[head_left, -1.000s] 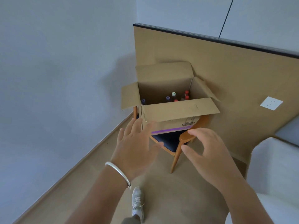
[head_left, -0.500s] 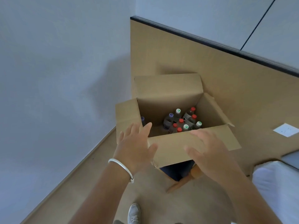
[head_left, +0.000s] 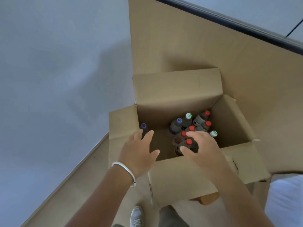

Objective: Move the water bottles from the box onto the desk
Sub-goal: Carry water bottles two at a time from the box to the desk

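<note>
The right hand hangs just over the near edge of the box, fingers spread and holding nothing, thumb beside the nearest red-capped bottle. That bottle stands packed against the other water bottles toward the right inside the box, so a hasty grab risks knocking neighbours over or slipping off the cap. The left hand hovers over the box's left inner corner, also spread and empty, near a lone purple-capped bottle. Leaning on the near flap could tip the box. Against half a second ago, both hands reach further over the box and the view looks deeper inside.
</note>
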